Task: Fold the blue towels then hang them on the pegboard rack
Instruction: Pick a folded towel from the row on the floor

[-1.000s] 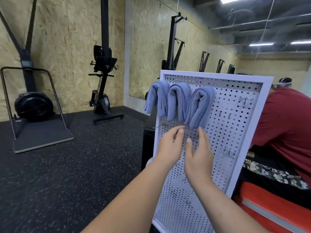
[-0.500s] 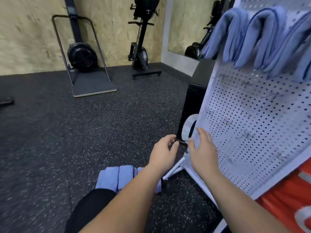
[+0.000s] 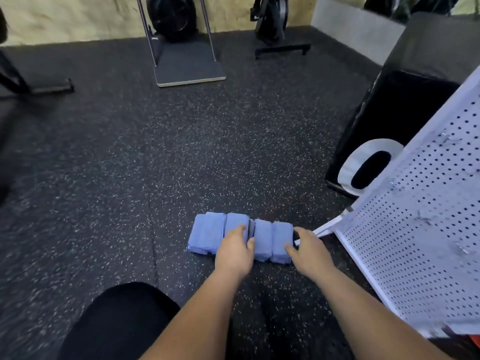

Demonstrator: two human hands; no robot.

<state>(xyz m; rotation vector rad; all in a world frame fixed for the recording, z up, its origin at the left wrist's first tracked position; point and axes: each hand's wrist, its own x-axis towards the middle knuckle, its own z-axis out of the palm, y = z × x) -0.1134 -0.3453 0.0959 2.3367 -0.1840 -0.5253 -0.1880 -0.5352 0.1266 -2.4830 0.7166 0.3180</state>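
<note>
Several folded blue towels (image 3: pixel 207 236) lie side by side in a row on the dark speckled floor in front of me. My left hand (image 3: pixel 235 249) rests on the middle of the row, fingers on top of one towel and thumb at a narrow gap between two. My right hand (image 3: pixel 307 252) is at the row's right end, thumb on the rightmost towel (image 3: pixel 279 236) and fingers at its outer edge. The white pegboard rack (image 3: pixel 415 229) leans at the right, with only its lower part and a few small hooks showing. No hung towels are in view.
A black padded box (image 3: pixel 405 100) stands behind the pegboard. Gym machines (image 3: pixel 179 45) stand along the far wall. My knee in black (image 3: pixel 117 323) is at the bottom left. The pegboard's white foot (image 3: pixel 327 228) lies just right of the towels.
My view has dropped from the pegboard to the floor. Both hands moved down from the board's lower edge onto the row of folded towels.
</note>
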